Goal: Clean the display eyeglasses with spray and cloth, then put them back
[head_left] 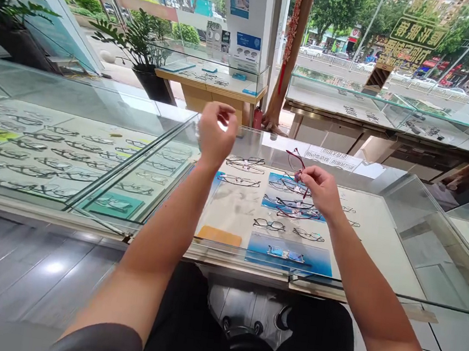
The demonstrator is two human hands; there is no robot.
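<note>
My right hand [321, 191] pinches a pair of dark red eyeglasses [296, 161] between thumb and fingertips. The frame is held tilted, nearly upright, above the glass display counter [273, 141]. Raised over the same counter, my left hand [218, 133] is loosely curled. A gap shows between its thumb and fingers, and I see nothing in them. Below my hands, several eyeglasses [269, 225] lie in rows inside the case, some on blue cards [318, 255]. One pair with blue-tinted lenses [286, 254] rests on the front card.
A yellow-orange pad [219, 236] lies left of the front card. More eyeglasses fill the left case [34, 171], beside a teal tray [114, 205]. Beyond stand another display case [211, 84], potted plants [145, 70] and a wooden post [289, 62]. Glass edges surround the counter.
</note>
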